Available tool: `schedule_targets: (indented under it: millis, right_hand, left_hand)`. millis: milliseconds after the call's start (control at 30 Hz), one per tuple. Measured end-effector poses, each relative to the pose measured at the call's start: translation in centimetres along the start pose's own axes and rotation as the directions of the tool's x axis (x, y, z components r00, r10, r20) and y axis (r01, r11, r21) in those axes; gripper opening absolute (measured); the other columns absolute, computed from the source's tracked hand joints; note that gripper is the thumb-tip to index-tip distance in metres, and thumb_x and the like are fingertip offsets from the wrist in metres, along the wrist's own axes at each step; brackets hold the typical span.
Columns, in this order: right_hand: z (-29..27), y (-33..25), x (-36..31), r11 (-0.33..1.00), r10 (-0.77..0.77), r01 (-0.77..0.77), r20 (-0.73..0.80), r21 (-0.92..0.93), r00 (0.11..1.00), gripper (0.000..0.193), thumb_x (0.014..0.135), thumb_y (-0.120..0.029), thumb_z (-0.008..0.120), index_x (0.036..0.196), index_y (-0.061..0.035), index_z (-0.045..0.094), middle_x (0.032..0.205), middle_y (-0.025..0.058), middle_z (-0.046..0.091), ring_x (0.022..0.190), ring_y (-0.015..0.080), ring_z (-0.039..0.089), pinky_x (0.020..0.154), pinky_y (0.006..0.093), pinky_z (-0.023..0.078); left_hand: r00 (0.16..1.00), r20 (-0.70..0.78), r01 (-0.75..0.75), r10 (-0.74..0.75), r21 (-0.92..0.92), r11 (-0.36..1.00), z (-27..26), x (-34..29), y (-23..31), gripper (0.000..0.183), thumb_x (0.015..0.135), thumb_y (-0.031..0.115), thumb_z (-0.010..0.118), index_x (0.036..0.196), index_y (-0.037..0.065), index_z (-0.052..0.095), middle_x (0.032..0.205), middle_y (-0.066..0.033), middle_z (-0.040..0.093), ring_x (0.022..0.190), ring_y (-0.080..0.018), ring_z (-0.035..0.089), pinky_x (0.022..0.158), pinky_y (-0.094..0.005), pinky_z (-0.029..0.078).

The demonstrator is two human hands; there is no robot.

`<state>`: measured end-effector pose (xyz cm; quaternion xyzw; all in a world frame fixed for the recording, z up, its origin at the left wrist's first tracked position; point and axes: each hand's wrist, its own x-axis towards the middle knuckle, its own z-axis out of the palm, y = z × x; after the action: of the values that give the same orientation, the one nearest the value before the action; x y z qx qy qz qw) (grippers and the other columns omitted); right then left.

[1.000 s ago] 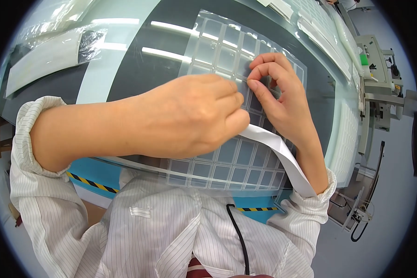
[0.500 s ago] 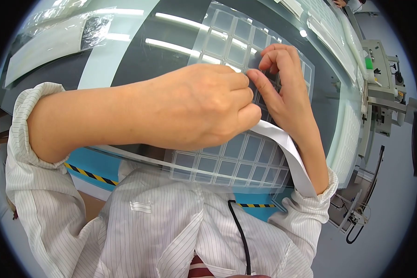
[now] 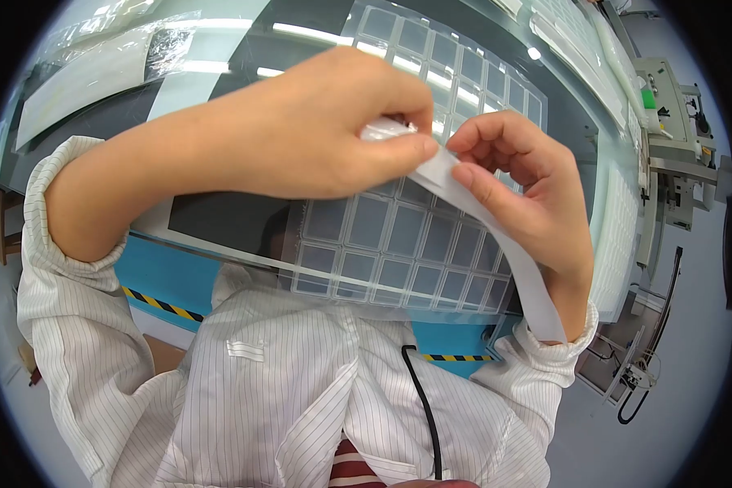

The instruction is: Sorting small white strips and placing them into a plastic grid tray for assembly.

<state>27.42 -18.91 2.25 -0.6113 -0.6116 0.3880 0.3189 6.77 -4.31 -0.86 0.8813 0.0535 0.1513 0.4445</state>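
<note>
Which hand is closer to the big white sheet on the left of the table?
Left. The left hand is to the right of the white sheet, pinching a white strip; the right hand is farther right.

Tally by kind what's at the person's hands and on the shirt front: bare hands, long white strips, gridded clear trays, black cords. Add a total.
Bare hands: 2 (left hand, right hand)
Long white strip: 1
Gridded clear tray: 1 visible
Black cord: 1
Total: 5

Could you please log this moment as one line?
left hand: pinching white strip | right hand: beside strip | clear gridded tray: below
</note>
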Motion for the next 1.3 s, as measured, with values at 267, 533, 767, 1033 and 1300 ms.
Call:
schedule_targets:
  millis: [267,533,767,1033,1300]
  right_hand:
    - [0.5,0.3,0.0,0.996,-0.063,0.059,-0.069,-0.063,0.996,0.015,0.087,0.004,0.072,0.102,0.0020,0.069,0.098,0.0038,0.068,0.088,0.0099,0.062,0.080,0.0241,0.049]
    - [-0.2,0.3,0.4,0.961,-0.262,0.264,-0.042,0.083,0.964,0.009,0.090,-0.007,0.068,0.093,0.0003,0.064,0.109,0.0121,0.063,0.099,0.0149,0.056,0.087,0.0250,0.043]
    - [-3.1,4.0,1.2,0.974,-0.096,0.071,-0.110,-0.214,0.989,0.012,0.097,-0.013,0.065,0.095,-0.0013,0.065,0.119,0.0055,0.062,0.092,0.0077,0.049,0.082,0.0229,0.039]
    - [-3.2,4.9,1.9,0.984,0.007,-0.026,-0.110,-0.178,0.994,0.013,0.097,-0.017,0.066,0.095,-0.0043,0.066,0.122,0.0020,0.061,0.092,0.0086,0.048,0.078,0.0231,0.037]
    - [-2.8,5.6,2.1,0.981,-0.009,-0.018,-0.140,-0.194,0.990,0.014,0.096,-0.019,0.067,0.094,-0.0047,0.067,0.121,0.0006,0.060,0.096,0.0086,0.050,0.078,0.0226,0.037]
  left_hand:
    - [0.986,0.045,0.163,-0.159,-0.122,0.979,-0.1,-0.2,0.1,0.019,0.097,0.017,0.062,0.091,-0.001,0.062,0.070,-0.0025,0.055,0.066,-0.0096,0.052,0.060,-0.0280,0.041]
    - [0.999,-0.006,0.049,-0.051,-0.153,0.987,0.1,-0.2,-0.1,0.015,0.096,0.014,0.062,0.091,0.000,0.062,0.072,-0.0030,0.056,0.068,-0.0101,0.054,0.061,-0.0279,0.042]
    - [0.987,0.051,-0.155,0.153,0.045,0.987,1.0,0.0,0.2,0.006,0.087,0.006,0.066,0.090,0.002,0.062,0.096,-0.0097,0.069,0.085,-0.0285,0.062,0.072,-0.0383,0.049]
    - [0.956,0.030,-0.287,0.291,0.291,0.912,3.3,1.8,-1.0,0.014,0.089,0.002,0.065,0.103,0.001,0.062,0.119,-0.0138,0.068,0.114,-0.0336,0.064,0.096,-0.0438,0.052]
    - [0.959,0.066,-0.282,0.276,0.337,0.898,3.6,2.0,-1.7,0.017,0.090,0.003,0.065,0.107,0.000,0.062,0.122,-0.0146,0.068,0.119,-0.0337,0.063,0.099,-0.0444,0.051]
